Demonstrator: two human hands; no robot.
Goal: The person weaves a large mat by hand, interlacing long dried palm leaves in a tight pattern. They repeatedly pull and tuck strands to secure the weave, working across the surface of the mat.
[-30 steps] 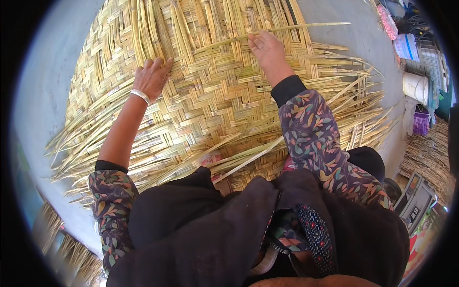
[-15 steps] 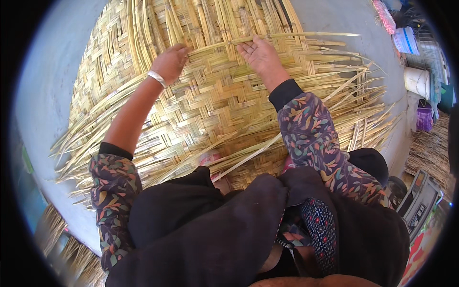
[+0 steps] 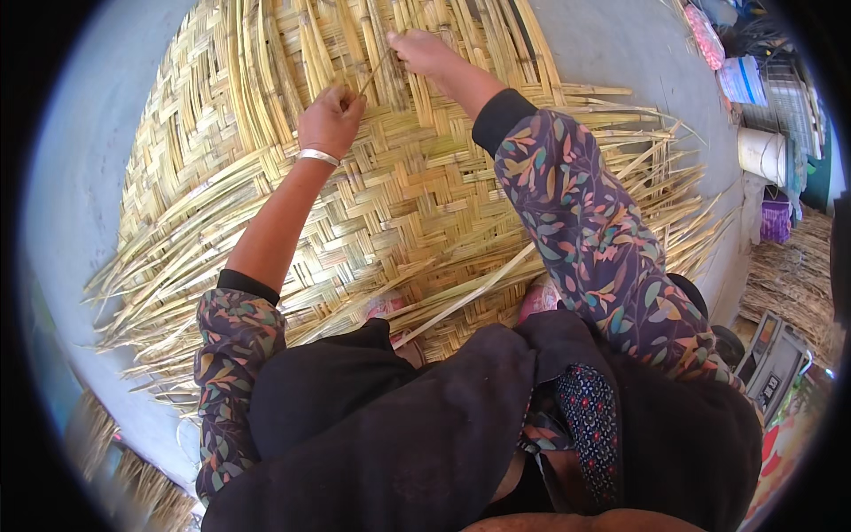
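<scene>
A large woven mat [image 3: 390, 191] of split yellow reed lies on the floor, with loose strip ends fanning out at both sides. Over its far part my left hand [image 3: 331, 121] is closed, its fingertips pinching one thin reed strip [image 3: 377, 73]. The strip slants away to the right, up to my right hand [image 3: 425, 55], whose bent fingers close on it further along. Beyond my hands, several unwoven reeds [image 3: 363, 40] run lengthwise toward the far edge. Where the strip ends past my right hand is hard to make out.
My feet in pink shoes [image 3: 536, 297] rest on the near part of the mat. At the right stand a white bucket [image 3: 764, 152], a blue-and-white container [image 3: 743, 82], a purple basket [image 3: 776, 220] and a grey radio-like box [image 3: 773, 359]. Dry stalks [image 3: 792, 275] lie beside them.
The strip, earlier held crosswise and reaching far right, now points away from me. My right hand has moved up and left with fingers closing; my left hand has shifted slightly right and nearer.
</scene>
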